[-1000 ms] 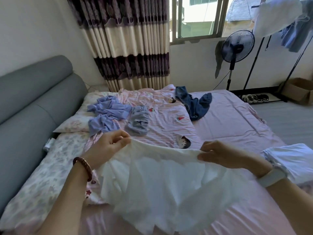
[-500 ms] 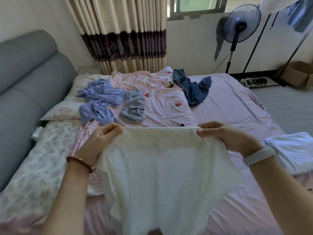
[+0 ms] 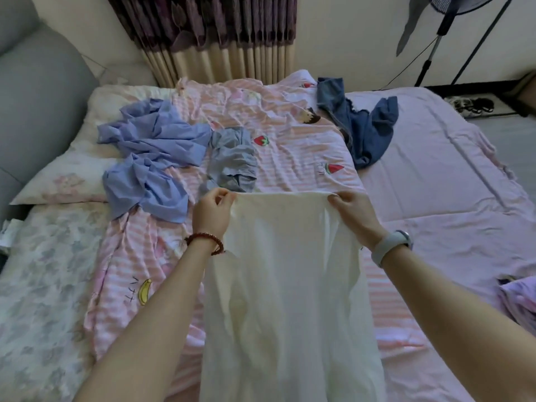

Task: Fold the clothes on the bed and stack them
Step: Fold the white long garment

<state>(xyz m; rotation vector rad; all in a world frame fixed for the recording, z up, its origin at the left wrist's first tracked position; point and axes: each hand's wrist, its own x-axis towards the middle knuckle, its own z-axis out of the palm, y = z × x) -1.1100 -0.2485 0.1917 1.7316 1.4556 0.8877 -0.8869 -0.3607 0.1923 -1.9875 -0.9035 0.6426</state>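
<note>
A white garment (image 3: 287, 300) stretches from my hands down toward me over the bed (image 3: 435, 175). My left hand (image 3: 213, 213) pinches its top left corner and my right hand (image 3: 355, 213) pinches the top right corner, holding the top edge taut. Beyond it lie a crumpled light-blue shirt (image 3: 153, 152), a small grey-blue garment (image 3: 233, 159) and dark-blue denim shorts (image 3: 359, 126).
A pink striped quilt (image 3: 290, 134) with fruit prints covers the bed's middle. Pillows (image 3: 66, 175) and a grey headboard (image 3: 34, 91) are at the left. A fan stand (image 3: 432, 50) and shoes (image 3: 472, 107) are at the far right. Lilac fabric (image 3: 519, 300) sits at the right edge.
My view has tilted down and moved closer to the bed. Both hands have carried the white garment forward and drawn closer together, so its width looks narrower.
</note>
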